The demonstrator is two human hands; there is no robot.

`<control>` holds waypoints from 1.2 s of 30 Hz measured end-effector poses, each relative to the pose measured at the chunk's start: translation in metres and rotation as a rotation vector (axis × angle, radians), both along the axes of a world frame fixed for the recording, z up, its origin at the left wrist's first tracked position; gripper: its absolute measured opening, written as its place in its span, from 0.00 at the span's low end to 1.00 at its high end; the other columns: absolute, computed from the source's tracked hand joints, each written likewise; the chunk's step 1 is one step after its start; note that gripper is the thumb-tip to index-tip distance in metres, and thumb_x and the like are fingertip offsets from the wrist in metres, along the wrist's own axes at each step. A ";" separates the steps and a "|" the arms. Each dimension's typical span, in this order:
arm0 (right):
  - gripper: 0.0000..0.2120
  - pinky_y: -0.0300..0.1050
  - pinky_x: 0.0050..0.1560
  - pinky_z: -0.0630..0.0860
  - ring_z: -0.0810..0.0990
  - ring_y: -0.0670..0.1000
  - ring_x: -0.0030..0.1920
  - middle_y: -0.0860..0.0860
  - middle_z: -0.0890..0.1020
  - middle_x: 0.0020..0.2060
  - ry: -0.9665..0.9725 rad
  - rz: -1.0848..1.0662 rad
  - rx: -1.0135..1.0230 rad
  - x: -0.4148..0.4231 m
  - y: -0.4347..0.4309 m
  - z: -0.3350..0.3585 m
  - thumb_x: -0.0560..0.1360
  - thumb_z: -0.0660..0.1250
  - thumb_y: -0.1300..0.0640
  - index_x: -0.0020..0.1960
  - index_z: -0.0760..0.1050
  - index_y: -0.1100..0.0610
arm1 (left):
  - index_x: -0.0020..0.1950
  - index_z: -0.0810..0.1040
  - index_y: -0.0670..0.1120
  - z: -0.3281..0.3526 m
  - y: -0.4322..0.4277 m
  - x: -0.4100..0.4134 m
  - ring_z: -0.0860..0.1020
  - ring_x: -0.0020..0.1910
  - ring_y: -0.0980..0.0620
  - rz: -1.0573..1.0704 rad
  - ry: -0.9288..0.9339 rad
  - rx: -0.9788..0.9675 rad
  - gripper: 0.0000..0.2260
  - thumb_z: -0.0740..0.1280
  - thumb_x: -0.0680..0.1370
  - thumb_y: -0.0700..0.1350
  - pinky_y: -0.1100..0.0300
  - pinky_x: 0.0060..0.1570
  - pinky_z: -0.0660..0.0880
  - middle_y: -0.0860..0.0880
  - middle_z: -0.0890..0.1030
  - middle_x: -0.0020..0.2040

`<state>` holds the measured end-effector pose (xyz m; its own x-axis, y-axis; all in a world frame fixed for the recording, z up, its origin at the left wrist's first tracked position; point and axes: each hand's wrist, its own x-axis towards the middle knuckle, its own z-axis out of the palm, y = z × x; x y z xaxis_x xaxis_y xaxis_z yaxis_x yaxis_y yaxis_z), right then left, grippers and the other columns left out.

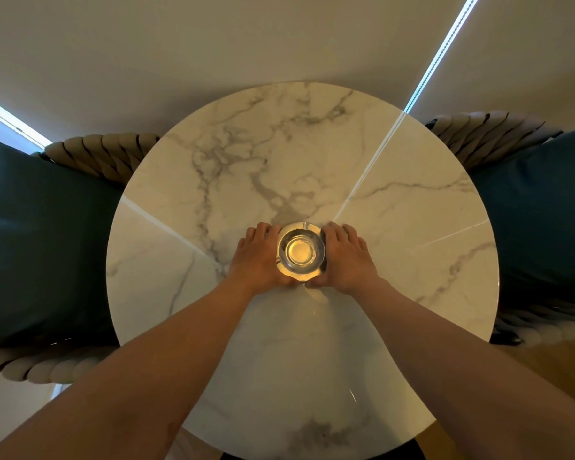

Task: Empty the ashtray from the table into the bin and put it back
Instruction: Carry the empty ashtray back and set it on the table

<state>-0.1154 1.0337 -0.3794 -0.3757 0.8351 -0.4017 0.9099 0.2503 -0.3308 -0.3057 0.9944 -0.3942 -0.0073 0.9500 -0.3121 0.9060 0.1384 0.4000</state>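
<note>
A round clear glass ashtray (300,251) sits near the middle of a round white marble table (395,227). Its bowl looks bare, with a yellow glow in the centre. My left hand (258,257) cups its left side and my right hand (347,257) cups its right side, thumbs meeting at the near edge. Both hands touch the glass and rest on the tabletop. No bin is in view.
Two chairs with twisted rope backs and dark teal cushions flank the table, one on the left (40,234) and one on the right (538,207). A pale blind with a bright gap (442,51) hangs behind. Wooden floor (551,370) shows at the lower right.
</note>
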 end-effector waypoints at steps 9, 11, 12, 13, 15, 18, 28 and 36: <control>0.64 0.57 0.78 0.49 0.41 0.58 0.80 0.50 0.48 0.81 0.003 0.115 -0.028 0.003 0.008 -0.004 0.57 0.79 0.35 0.80 0.46 0.54 | 0.71 0.67 0.52 0.003 0.009 -0.002 0.66 0.62 0.44 -0.082 -0.012 -0.028 0.47 0.81 0.56 0.61 0.51 0.61 0.68 0.49 0.67 0.65; 0.64 0.59 0.78 0.47 0.40 0.59 0.80 0.50 0.46 0.81 -0.013 0.152 -0.037 0.005 0.012 -0.004 0.58 0.79 0.35 0.80 0.47 0.53 | 0.72 0.66 0.52 0.004 0.011 -0.004 0.66 0.63 0.44 -0.097 -0.024 -0.039 0.48 0.81 0.56 0.60 0.50 0.62 0.68 0.48 0.66 0.66; 0.63 0.59 0.78 0.47 0.40 0.59 0.80 0.51 0.47 0.81 -0.022 0.163 -0.033 0.005 0.014 -0.004 0.58 0.79 0.35 0.80 0.48 0.53 | 0.72 0.66 0.53 0.005 0.011 -0.005 0.66 0.64 0.44 -0.100 -0.031 -0.042 0.48 0.81 0.56 0.59 0.50 0.62 0.68 0.49 0.65 0.67; 0.62 0.59 0.78 0.47 0.40 0.59 0.80 0.51 0.47 0.81 -0.027 0.167 -0.025 0.006 0.015 -0.005 0.58 0.79 0.35 0.80 0.49 0.53 | 0.72 0.65 0.53 0.005 0.010 -0.005 0.66 0.64 0.44 -0.099 -0.037 -0.043 0.49 0.81 0.55 0.60 0.50 0.62 0.68 0.49 0.65 0.67; 0.61 0.59 0.78 0.47 0.41 0.60 0.80 0.52 0.49 0.81 -0.027 0.156 -0.010 0.006 0.014 -0.006 0.58 0.79 0.36 0.79 0.51 0.55 | 0.72 0.64 0.53 0.004 0.006 -0.003 0.66 0.64 0.44 -0.085 -0.039 -0.040 0.50 0.80 0.54 0.62 0.50 0.62 0.67 0.49 0.65 0.67; 0.62 0.59 0.78 0.47 0.42 0.60 0.80 0.54 0.50 0.80 -0.013 0.105 -0.004 0.004 0.009 -0.008 0.56 0.79 0.34 0.78 0.51 0.56 | 0.73 0.63 0.51 0.001 0.001 0.002 0.66 0.64 0.45 -0.063 -0.009 -0.023 0.53 0.80 0.53 0.65 0.50 0.62 0.67 0.49 0.66 0.67; 0.64 0.57 0.78 0.44 0.39 0.60 0.80 0.53 0.47 0.81 -0.026 0.087 -0.012 0.011 0.004 -0.015 0.58 0.77 0.33 0.80 0.46 0.53 | 0.80 0.53 0.49 -0.002 0.009 0.000 0.40 0.80 0.46 -0.114 0.042 -0.055 0.57 0.79 0.59 0.65 0.49 0.78 0.45 0.44 0.46 0.82; 0.63 0.60 0.78 0.46 0.41 0.61 0.80 0.55 0.50 0.80 -0.023 0.041 0.000 0.004 -0.005 -0.017 0.58 0.77 0.32 0.79 0.49 0.58 | 0.78 0.54 0.50 -0.005 0.005 0.003 0.43 0.81 0.45 -0.097 0.037 -0.025 0.57 0.77 0.57 0.68 0.48 0.77 0.47 0.44 0.48 0.82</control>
